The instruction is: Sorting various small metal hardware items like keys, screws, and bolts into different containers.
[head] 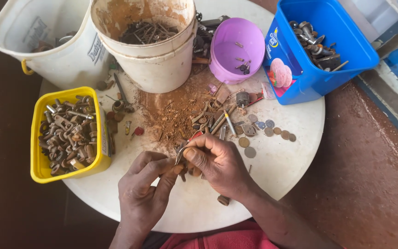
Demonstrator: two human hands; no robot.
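Observation:
My left hand (143, 189) and my right hand (217, 161) meet over the near part of a round white table (277, 170). Together they pinch a small metal piece (179, 154) between their fingertips, with rusty bits just under it. Right beyond the hands lies a heap of rusty screws, bolts and small parts (213, 120) on a patch of rust dust (171, 113). Several flat round discs like coins (268, 131) lie to the right of the heap. A single rusty nut (223, 200) sits near my right wrist.
A yellow tub of rusty fittings (67, 133) stands at the left. Behind are two white buckets (47, 37) (146, 44), the nearer holding rusty nails, a purple bowl (237, 48), and a blue tub of metal parts (318, 44). Brown floor surrounds the table.

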